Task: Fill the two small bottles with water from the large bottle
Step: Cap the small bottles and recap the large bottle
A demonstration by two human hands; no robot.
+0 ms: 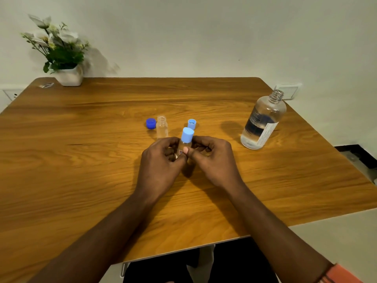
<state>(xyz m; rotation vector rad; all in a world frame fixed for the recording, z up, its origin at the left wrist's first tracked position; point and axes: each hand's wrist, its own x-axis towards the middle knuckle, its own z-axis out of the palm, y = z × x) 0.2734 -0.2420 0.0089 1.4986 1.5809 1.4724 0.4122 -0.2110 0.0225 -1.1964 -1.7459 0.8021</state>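
A small clear bottle with a light blue cap (pixel 187 136) stands at the table's middle, held between both hands. My left hand (pixel 161 160) grips its left side and my right hand (pixel 212 158) its right side, so most of its body is hidden. Behind it to the left stands a second small clear bottle (pixel 162 127), uncapped, with a dark blue cap (pixel 151 123) beside it. A light blue cap (pixel 191 123) lies just behind the held bottle. The large clear bottle (pixel 263 121) stands uncapped at the right, holding water.
The wooden table (pixel 102 160) carries a white pot of flowers (pixel 65 58) at its back left corner, with a small clear scrap (pixel 46 85) beside it. A wall runs behind the table. Wall sockets (pixel 287 91) sit behind the large bottle.
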